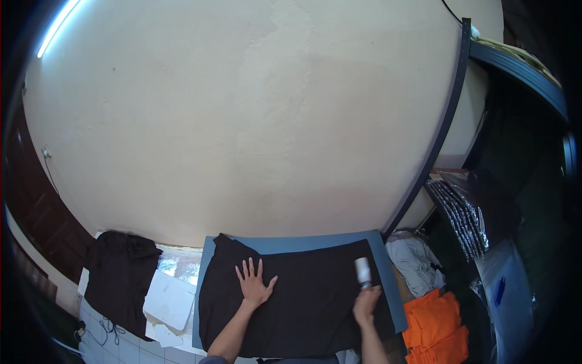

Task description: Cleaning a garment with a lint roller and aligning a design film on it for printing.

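Observation:
A dark brown or black cloth garment (pixel 297 303) lies spread over a blue-grey board (pixel 291 244). My left hand (pixel 255 286) rests flat on its left half with the fingers spread. Over the right part of the garment, my right hand (pixel 367 303) is closed round the handle of a lint roller (pixel 363 271). The white roll points away from me and is slightly blurred. Whether it touches the cloth, I cannot tell.
To the left are a dark garment heap (pixel 123 267) with a drawstring and white sheets (pixel 170 298). Orange cloth (pixel 435 327) and grey cloth (pixel 415 262) lie at the right. Beyond them a metal shelf post (pixel 451 109) rises beside silvery plastic packets (pixel 461 212). A wall (pixel 212 133) stands behind.

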The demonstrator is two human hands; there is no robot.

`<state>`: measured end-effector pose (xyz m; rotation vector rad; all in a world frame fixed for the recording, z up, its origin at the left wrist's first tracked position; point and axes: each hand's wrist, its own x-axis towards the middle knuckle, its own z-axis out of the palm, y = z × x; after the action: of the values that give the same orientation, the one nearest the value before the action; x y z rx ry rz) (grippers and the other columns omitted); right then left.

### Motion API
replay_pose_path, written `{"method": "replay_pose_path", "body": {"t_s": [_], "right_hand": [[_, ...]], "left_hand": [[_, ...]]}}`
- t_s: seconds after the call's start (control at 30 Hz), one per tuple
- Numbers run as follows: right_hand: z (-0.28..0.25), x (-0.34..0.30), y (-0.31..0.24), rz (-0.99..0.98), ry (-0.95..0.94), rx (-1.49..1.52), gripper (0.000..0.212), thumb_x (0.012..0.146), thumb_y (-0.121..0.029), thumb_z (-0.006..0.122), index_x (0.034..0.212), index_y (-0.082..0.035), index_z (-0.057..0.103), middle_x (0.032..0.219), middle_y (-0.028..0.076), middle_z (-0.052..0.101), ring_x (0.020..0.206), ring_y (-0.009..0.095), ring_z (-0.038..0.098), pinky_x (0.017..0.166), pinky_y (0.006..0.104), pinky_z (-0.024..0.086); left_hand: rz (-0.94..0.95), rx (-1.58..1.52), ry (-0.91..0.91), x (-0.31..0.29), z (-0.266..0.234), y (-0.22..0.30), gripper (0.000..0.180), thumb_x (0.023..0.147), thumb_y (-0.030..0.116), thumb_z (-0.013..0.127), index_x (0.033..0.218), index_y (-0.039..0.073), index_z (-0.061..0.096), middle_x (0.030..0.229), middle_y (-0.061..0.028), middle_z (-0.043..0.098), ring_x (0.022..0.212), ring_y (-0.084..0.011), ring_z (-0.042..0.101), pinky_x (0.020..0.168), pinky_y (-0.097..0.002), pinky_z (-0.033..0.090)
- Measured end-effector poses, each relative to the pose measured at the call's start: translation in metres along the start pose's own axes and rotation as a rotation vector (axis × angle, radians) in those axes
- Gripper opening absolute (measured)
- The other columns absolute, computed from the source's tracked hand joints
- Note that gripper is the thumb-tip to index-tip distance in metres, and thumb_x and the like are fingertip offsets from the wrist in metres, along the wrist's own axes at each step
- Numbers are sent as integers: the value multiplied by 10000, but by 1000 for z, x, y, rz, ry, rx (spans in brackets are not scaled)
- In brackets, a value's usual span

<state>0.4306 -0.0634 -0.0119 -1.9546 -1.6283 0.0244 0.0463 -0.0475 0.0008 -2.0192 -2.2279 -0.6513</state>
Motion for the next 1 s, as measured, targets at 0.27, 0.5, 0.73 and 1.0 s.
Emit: {"method": "replay_pose_path", "body": {"t_s": [0.27,0.5,0.73,1.0], "right_hand": [[-57,22,17,154,148,35,190,981,-54,563,1053,111,623,1056,272,545,984,434,574,885,511,458],[-74,-151,-59,-252,-249,284,287,919,-82,686,1158,67,628,1007,209,563,885,365,599,748,465,492],[-93,-158,1,-116,-227,68,242,970,-84,637,1163,62,628,1023,217,553,904,372,595,751,463,490],[-102,-98,81,252,67,-122,219,1021,-87,552,1103,110,597,1040,263,539,953,434,590,823,497,485]], "left_hand": [[16,-88,67,-26,-17,-31,843,960,528,597,1529,-55,379,1608,-356,232,1531,-504,133,1234,-654,15],[-171,18,-76,-126,-81,-27,877,936,515,626,1550,-42,341,1618,-353,210,1529,-520,125,1231,-656,14],[-244,75,-145,-136,-92,-32,930,913,619,606,1583,35,333,1636,-316,214,1547,-484,110,1234,-651,2],[-244,91,-125,-135,-92,-36,943,903,624,623,1585,40,335,1647,-309,193,1549,-483,103,1230,-658,-15]]}}
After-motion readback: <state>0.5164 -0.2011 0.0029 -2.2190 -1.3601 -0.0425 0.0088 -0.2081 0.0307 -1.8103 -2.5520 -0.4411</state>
